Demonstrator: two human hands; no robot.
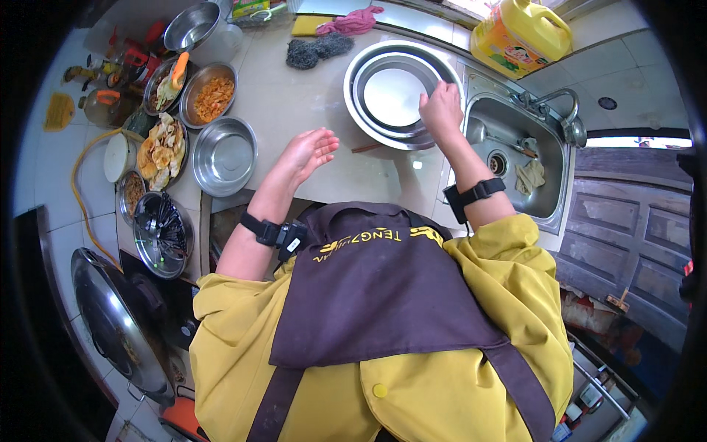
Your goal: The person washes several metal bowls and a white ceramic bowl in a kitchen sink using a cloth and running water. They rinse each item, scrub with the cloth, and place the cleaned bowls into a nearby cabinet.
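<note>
Two nested metal basins, a smaller basin (399,95) inside a larger basin (352,105), rest on the counter beside the sink. My right hand (443,108) is at their right rim with its fingers curled; it seems to grip an edge, though the fingertips are partly hidden. My left hand (312,152) hovers over the counter's front part with nothing in it, the fingers loosely bent and the thumb hard to see. To its left stands a bare metal bowl (225,156). A thin brown stick (366,148) pokes out at the lower left of the basins.
Steel wool (318,50), a yellow sponge (309,25) and a pink cloth (353,21) lie at the back. The sink (497,127) holds a ladle and a rag (530,177). A yellow jug (516,41) stands behind. Bowls of food (214,98) crowd the left; a wok (119,320) is lower left.
</note>
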